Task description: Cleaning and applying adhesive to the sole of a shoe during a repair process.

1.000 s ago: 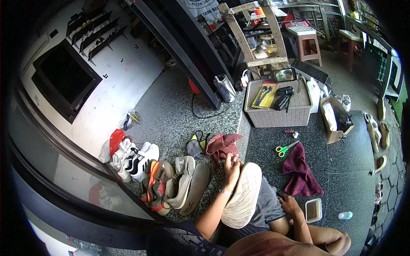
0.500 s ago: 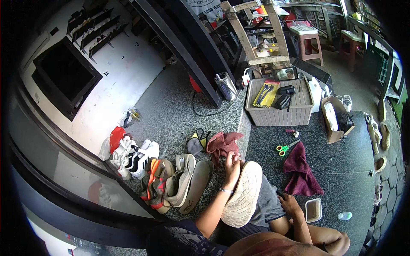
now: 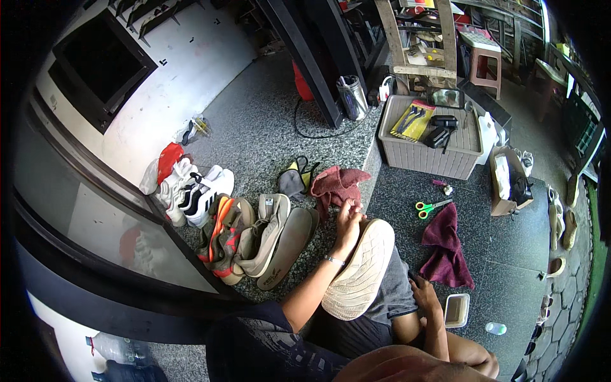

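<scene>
My left hand (image 3: 348,224), a bracelet at its wrist, is closed on a shoe (image 3: 360,274) at its upper end. The pale, grooved sole faces up at me, and the shoe's upper is mostly hidden. Beneath it, a grey cloth (image 3: 396,290) lies over my leg. At the cloth's right edge my right hand (image 3: 425,295) is curled round something dark, too little of which shows to name. A reddish rag (image 3: 338,184) lies just beyond my left hand. A maroon cloth (image 3: 442,245) and a small plastic tub (image 3: 457,311) are near my right hand.
On the left stand several shoes (image 3: 258,235) and a loose insole (image 3: 289,248). Green-handled scissors (image 3: 433,207) lie ahead, before a grey lidded box (image 3: 433,149) bearing tools. A cardboard box (image 3: 509,181) is at right; a small bottle (image 3: 496,328) lies near the tub.
The view has shifted, so the background sits differently in the picture. My left hand still holds the shoe, sole up; my right hand stays beside the grey cloth.
</scene>
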Tool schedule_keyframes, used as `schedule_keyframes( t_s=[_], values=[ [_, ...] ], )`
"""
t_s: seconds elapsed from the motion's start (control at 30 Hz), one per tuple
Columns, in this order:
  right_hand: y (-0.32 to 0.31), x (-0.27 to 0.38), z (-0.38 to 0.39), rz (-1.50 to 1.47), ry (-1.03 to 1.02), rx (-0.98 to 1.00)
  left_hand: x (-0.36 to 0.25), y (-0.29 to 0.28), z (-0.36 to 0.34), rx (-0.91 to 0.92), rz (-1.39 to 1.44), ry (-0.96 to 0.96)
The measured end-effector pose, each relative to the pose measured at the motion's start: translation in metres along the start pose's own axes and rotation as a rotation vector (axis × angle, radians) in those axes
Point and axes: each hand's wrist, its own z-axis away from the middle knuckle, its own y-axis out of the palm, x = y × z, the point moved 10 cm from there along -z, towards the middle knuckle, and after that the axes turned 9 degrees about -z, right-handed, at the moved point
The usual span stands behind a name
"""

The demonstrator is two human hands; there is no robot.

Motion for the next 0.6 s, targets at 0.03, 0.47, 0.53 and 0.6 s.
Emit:
schedule_keyframes(
  t_s=[0.03, 0.47, 0.53, 0.6],
  values=[
    [0.001, -0.002, -0.001, -0.005, 0.009, 0.008, 0.0, 0.0, 0.0, 0.005, -0.003, -0.001],
    [-0.003, -0.006, 0.005, 0.04, 0.07, 0.01, 0.011, 0.001, 0.002, -0.016, 0.065, -0.03],
    [0.001, -0.007, 0.001, 0.046, 0.012, -0.007, 0.009, -0.003, 0.002, -0.009, 0.07, -0.014],
    [0.0, -0.007, 0.0, 0.06, -0.036, -0.033, 0.007, -0.002, 0.001, -0.014, 0.092, -0.001]
  ],
)
